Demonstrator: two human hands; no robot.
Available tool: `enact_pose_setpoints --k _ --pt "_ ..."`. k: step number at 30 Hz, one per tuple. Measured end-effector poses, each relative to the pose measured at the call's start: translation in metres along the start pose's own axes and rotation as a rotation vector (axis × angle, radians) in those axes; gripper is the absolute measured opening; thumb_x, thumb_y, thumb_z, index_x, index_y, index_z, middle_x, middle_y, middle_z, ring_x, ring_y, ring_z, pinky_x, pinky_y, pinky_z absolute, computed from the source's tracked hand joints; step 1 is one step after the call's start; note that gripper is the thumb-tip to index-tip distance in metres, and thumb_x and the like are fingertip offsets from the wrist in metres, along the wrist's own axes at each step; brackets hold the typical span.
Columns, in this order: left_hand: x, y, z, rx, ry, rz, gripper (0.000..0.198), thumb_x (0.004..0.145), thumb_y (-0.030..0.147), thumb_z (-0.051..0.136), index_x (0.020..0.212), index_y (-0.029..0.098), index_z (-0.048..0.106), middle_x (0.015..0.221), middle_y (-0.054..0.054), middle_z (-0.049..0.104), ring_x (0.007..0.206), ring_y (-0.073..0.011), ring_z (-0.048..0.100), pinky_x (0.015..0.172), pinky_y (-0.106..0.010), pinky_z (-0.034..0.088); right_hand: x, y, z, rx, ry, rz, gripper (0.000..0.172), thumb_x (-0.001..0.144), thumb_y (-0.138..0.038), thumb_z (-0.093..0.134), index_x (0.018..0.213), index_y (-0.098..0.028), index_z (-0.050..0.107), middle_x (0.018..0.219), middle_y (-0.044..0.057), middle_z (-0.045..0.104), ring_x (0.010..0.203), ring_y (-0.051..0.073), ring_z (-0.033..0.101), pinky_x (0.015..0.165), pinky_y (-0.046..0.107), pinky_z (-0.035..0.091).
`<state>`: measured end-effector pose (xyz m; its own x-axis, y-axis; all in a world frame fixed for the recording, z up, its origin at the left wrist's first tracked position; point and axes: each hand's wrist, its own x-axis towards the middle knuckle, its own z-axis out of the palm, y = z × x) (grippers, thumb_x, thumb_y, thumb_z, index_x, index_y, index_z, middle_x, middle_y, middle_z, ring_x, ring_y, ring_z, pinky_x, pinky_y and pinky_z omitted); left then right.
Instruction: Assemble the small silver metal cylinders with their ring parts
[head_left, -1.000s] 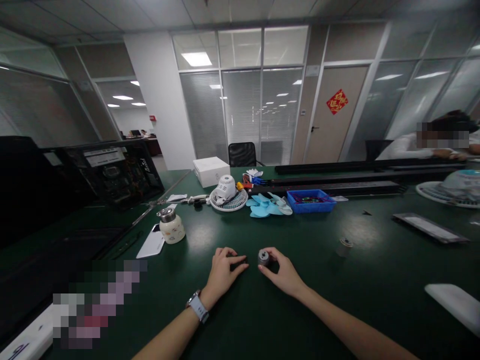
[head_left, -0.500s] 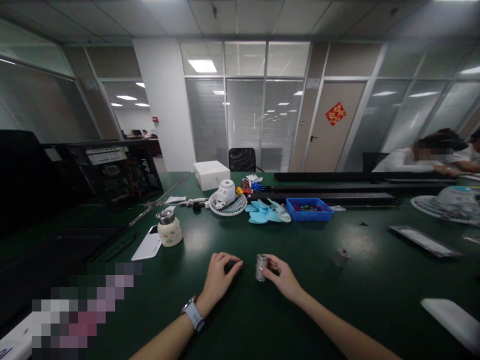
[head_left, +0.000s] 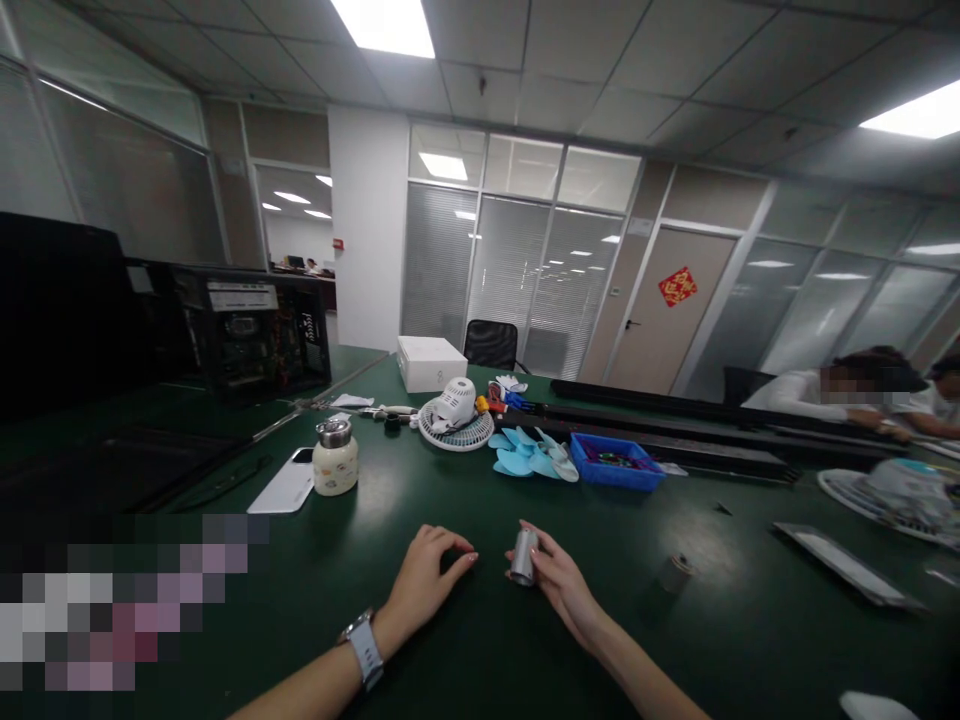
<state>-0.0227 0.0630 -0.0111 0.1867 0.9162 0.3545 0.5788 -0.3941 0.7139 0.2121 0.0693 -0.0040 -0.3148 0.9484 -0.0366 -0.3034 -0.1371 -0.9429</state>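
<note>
Between the fingers and thumb of my right hand (head_left: 564, 578) is a small silver cylinder that looks like an electric motor (head_left: 525, 560). It leans slightly, and the fingers cover part of its right side. My left hand (head_left: 431, 578) rests near the table to the left of it, holding nothing, its fingers curved and the thumb apart from them. That wrist wears a watch (head_left: 364, 645) with a pale band. Farther right, a second, similar metal cylinder (head_left: 676, 573) stands upright on the table.
Beyond my hands lie light blue fan blades (head_left: 525, 455), a white fan housing (head_left: 456, 415) and a blue tray (head_left: 616, 470) of small parts. A cream jar (head_left: 335, 460) and a white phone (head_left: 281, 483) are to the left. At the far right a person (head_left: 802, 388) leans over the table.
The view has tilted upward and rolled a little. My right hand has turned, and the motor in it has gone from upright to leaning. The left hand keeps much the same pose.
</note>
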Motion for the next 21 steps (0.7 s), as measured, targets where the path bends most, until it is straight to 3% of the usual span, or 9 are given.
enact_pose_setpoints --k 5,9,12,15,21 --pt "0.0 -0.001 -0.001 0.013 -0.035 -0.014 0.032 0.082 0.051 0.06 0.099 0.025 0.069 0.101 -0.004 0.066 0.099 -0.0236 0.054 0.086 -0.037 0.043 -0.004 -0.004 -0.005 -0.164 0.097 -0.077 0.075 0.066 -0.054 0.075 0.129 -0.023 0.048 0.107 0.01 0.07 0.109 0.028 0.062 0.098 0.044 0.043" --pt "-0.001 -0.002 -0.001 0.045 -0.074 -0.007 0.038 0.08 0.053 0.061 0.107 0.027 0.068 0.104 -0.005 0.065 0.101 -0.0252 0.053 0.087 -0.039 0.043 -0.017 -0.027 -0.025 -0.369 0.163 -0.19 0.065 0.066 -0.056 0.074 0.116 -0.022 0.053 0.109 0.012 0.069 0.106 0.029 0.063 0.093 0.046 0.047" --pt "0.0 -0.003 -0.002 0.066 -0.083 0.006 0.039 0.081 0.053 0.06 0.109 0.027 0.068 0.104 -0.006 0.065 0.1 -0.026 0.053 0.086 -0.041 0.044 -0.039 -0.057 -0.05 -0.65 0.224 -0.257 0.05 0.071 -0.049 0.072 0.11 -0.023 0.055 0.113 0.011 0.067 0.109 0.028 0.061 0.096 0.045 0.045" --pt "0.001 -0.002 -0.001 0.096 -0.088 0.008 0.038 0.081 0.051 0.06 0.109 0.027 0.068 0.102 -0.006 0.065 0.099 -0.0262 0.053 0.084 -0.041 0.044 -0.062 -0.085 -0.081 -0.957 0.264 -0.215 0.04 0.074 -0.042 0.069 0.108 -0.024 0.057 0.11 0.007 0.068 0.107 0.025 0.062 0.098 0.043 0.044" --pt "0.003 0.002 -0.002 0.146 -0.098 0.013 0.034 0.082 0.05 0.059 0.104 0.027 0.071 0.101 -0.007 0.065 0.099 -0.0261 0.052 0.086 -0.041 0.043 -0.088 -0.113 -0.138 -1.235 0.372 -0.091 0.037 0.067 -0.041 0.069 0.097 -0.022 0.058 0.088 0.005 0.07 0.083 0.023 0.066 0.077 0.035 0.05"
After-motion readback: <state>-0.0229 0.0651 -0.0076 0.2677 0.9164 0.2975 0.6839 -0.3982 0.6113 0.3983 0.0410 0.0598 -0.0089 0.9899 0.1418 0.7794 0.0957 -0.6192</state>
